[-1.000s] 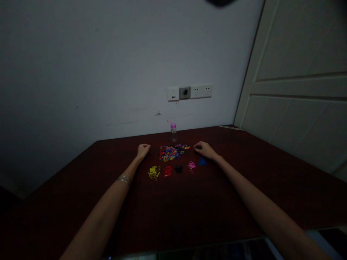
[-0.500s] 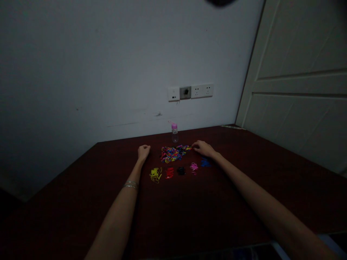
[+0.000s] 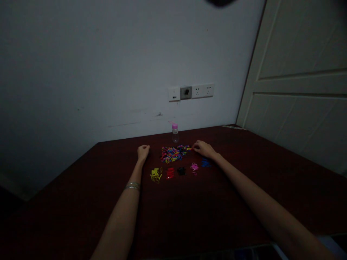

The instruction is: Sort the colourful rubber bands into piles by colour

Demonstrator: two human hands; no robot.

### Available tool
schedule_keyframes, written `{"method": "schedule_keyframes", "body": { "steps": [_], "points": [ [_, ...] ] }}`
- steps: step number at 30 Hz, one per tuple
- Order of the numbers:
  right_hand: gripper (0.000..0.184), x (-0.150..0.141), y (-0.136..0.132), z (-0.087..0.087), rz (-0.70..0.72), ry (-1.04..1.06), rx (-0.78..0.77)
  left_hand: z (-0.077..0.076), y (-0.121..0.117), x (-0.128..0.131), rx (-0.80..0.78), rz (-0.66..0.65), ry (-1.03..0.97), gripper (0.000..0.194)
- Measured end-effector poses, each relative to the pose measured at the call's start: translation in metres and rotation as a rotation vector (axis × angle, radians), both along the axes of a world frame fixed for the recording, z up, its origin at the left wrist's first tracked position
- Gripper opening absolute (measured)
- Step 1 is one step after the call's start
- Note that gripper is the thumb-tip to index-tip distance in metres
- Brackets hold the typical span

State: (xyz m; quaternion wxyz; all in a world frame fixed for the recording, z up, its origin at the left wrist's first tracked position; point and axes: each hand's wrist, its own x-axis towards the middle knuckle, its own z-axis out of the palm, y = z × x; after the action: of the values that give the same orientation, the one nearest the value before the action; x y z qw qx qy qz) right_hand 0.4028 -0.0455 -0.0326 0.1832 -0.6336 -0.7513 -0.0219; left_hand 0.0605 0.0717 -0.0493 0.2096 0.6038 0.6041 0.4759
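Note:
A mixed pile of small colourful loop-shaped clips [image 3: 173, 154] lies on the dark red table; their exact kind is too small to tell. My right hand [image 3: 204, 148] rests at the pile's right end, fingertips bent together against the clips there. Left of the pile, apart from it, my left hand [image 3: 143, 151] is closed, and whatever it may hold is hidden. Nearer to me, a row of single-colour heaps runs from yellow clips [image 3: 155, 175] through red clips [image 3: 170, 173], black clips [image 3: 181, 170] and pink clips [image 3: 194, 167] to blue clips [image 3: 205, 163].
Behind the pile stands a clear bottle [image 3: 175, 134] with a pink lid. The table [image 3: 168, 213] meets a pale wall holding socket plates [image 3: 202, 91]. A white panelled door [image 3: 298, 83] is at the right. Dark items show at the bottom edge.
My right fingertips have shifted very slightly at the pile's end, where a bit of red now shows by them. My left hand stays closed in place. The whole view shifts slightly.

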Motion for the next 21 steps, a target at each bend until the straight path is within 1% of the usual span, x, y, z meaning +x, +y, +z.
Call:
{"method": "schedule_keyframes", "body": {
  "steps": [8,15,21],
  "points": [
    [0.014,0.0006,-0.0011,-0.0002,0.029,0.032,0.01,0.0008,-0.0028,0.0006,0.026,-0.015,-0.011,0.024],
    [0.019,-0.0009,-0.0026,0.0001,0.039,0.058,-0.01,0.0022,-0.0044,0.0017,0.002,-0.004,-0.01,0.024],
    [0.019,-0.0023,-0.0039,0.0,0.009,0.067,-0.022,0.0052,-0.0089,0.0032,-0.007,-0.005,-0.019,0.023]
  ]
}}
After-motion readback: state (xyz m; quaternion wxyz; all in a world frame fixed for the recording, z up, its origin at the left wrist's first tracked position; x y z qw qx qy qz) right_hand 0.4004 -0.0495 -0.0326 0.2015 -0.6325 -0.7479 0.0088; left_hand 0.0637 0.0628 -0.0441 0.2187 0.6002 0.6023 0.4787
